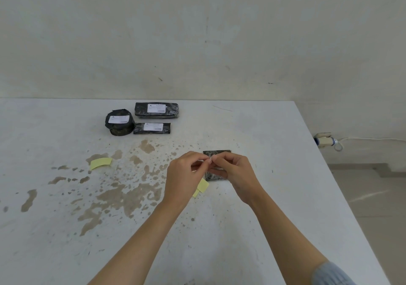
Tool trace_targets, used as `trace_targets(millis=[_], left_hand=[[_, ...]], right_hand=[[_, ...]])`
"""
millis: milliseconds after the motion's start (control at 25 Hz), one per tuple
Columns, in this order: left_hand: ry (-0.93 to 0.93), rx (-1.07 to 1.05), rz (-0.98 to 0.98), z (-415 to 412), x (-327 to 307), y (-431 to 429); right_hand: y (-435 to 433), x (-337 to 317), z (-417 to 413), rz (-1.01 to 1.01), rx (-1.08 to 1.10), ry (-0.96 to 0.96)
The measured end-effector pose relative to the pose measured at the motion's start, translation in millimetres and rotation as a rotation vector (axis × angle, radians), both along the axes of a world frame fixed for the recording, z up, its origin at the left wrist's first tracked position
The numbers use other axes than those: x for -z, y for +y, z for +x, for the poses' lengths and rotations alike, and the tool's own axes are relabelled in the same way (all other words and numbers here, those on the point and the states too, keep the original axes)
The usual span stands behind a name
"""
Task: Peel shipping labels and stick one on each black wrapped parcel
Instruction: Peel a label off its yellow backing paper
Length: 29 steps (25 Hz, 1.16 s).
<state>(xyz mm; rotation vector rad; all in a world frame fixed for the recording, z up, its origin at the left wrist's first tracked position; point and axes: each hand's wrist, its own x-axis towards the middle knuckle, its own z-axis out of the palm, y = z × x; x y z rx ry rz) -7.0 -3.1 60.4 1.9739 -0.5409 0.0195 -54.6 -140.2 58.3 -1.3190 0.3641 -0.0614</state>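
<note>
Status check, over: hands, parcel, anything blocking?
Left hand and right hand both pinching label at fingertips. Unlabelled black parcel directly below, on table. Yellow backing strips beside it, not blocking.

Stained table; plug, cable by wall.

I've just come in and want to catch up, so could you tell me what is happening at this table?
A person is labelling black wrapped parcels. The left hand and right hand meet fingertip to fingertip above an unlabelled parcel, seemingly pinching a label to peel it; it is mostly hidden. Behind, a round parcel and two flat parcels already carry white labels. Yellow backing strips lie on the table.
</note>
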Motion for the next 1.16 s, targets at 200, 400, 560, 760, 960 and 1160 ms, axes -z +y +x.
trace_targets(millis=[200, 400, 560, 760, 960, 1160], left_hand=[[0.037, 0.019, 0.001, 2.9, -1.5, 0.3], [0.169, 0.036, -0.034, 3.1, -7.2, 0.0], [0.262, 0.031, -0.083, 4.2, -11.1, 1.3], [0.394, 0.03, -0.122, 5.8, -12.1, 3.1], [0.515, 0.024, -0.204, 7.4, -15.2, 3.8], [0.508, 0.025, -0.197, 9.3, -16.1, 3.2]], right_hand=[[0.1, 0.4, -0.1, -0.066, 0.003, -0.019], [1.1, -0.9, 0.9, -0.19, 0.01, -0.038], [2.5, -2.0, 2.7, -0.258, 0.007, -0.056], [1.8, -0.6, 2.0, -0.288, -0.003, -0.057], [2.4, -0.1, 3.6, -0.299, -0.01, -0.05], [2.1, -3.4, 4.1, -0.298, -0.021, -0.037]])
